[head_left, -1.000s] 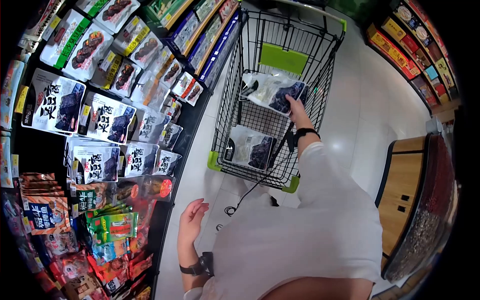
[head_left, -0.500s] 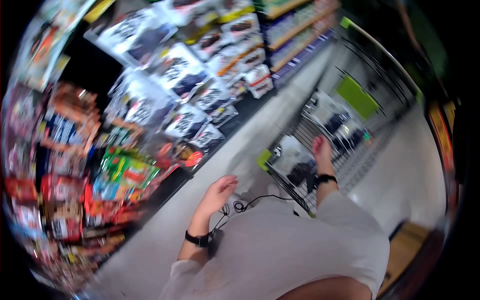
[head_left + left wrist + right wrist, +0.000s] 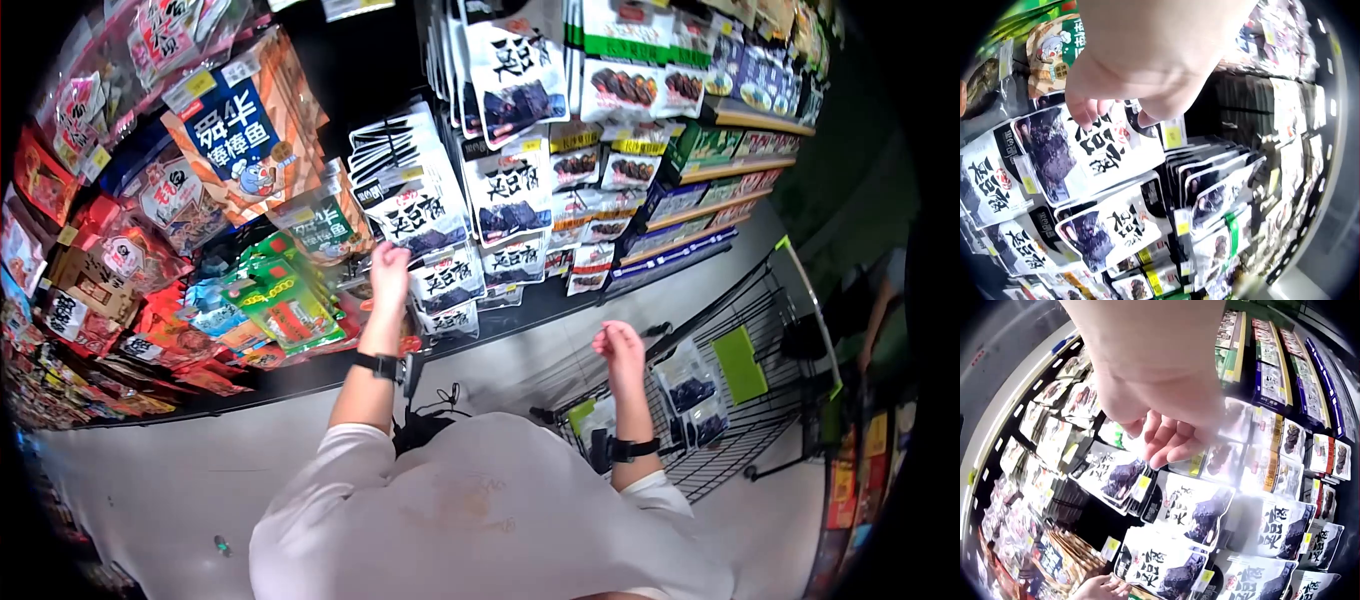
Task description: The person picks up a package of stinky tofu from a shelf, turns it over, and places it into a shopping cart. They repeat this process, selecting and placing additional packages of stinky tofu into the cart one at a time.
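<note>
My left hand (image 3: 388, 278) is raised at the shelf front, beside a stack of white packets (image 3: 418, 205) with black writing and a dark food picture. In the left wrist view its loosely bent fingers (image 3: 1088, 112) overlap the top of one such packet (image 3: 1100, 153). Nothing shows in that hand. My right hand (image 3: 622, 352) hangs in front of the shelf, between it and the cart, fingers loosely curled around nothing. Inside the shopping cart (image 3: 742, 365) lie white-and-dark packets (image 3: 688, 385).
Orange fish-snack packets (image 3: 240, 140) and green packets (image 3: 290, 300) hang left of the white ones. Packets with green bands (image 3: 630, 45) and shelves of boxed goods (image 3: 730, 150) stand to the right. Another person's arm (image 3: 878, 320) shows beyond the cart. A black cable hangs near my waist.
My right hand has let go of a packet in the cart and come out of it. The view has turned toward the shelf, and my left hand has risen from my side to the white packets.
</note>
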Tool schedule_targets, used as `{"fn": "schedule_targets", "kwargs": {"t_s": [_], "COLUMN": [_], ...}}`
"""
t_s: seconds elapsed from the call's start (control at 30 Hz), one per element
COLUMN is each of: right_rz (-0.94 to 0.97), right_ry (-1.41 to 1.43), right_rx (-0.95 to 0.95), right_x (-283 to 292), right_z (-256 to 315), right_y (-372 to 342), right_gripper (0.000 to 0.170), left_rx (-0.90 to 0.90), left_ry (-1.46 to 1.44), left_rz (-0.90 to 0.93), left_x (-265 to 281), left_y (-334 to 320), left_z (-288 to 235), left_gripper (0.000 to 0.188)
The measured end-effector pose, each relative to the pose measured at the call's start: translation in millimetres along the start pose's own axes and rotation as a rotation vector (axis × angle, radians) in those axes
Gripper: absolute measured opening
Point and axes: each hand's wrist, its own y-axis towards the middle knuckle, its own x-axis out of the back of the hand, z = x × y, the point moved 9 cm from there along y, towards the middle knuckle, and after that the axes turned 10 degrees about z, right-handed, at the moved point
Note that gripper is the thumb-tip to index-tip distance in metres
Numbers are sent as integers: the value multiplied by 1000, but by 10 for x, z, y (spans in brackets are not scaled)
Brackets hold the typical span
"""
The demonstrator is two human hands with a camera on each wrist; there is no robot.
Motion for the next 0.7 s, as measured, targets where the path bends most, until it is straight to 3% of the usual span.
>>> {"fn": "schedule_targets", "kwargs": {"t_s": [0.13,0.3,0.4,0.5,0.57,0.7], "right_rz": [75,163,224,257,279,310], "right_ry": [-35,-85,-142,-191,-376,-419], "right_rx": [-81,-103,-137,-160,-146,-72], "right_x": [-638,-1303,-1615,-1916,-2151,-2479], "right_z": [-124,-274,-432,-559,-565,-719], "right_y": [426,982,1305,1669,1929,2450], "right_gripper": [18,19,19,20,23,44], "left_rx": [-109,-112,-265,-266,-278,-321], "left_ry": [-70,-167,-164,-9,162,449], "left_rz": [-193,-22,67,109,97,66], "left_x": [469,495,485,455,454,500], "left_y": [772,1181,1200,1181,1123,1064], "left_z": [94,331,240,115,13,-95], "left_gripper": [60,37,27,19,21,24]}}
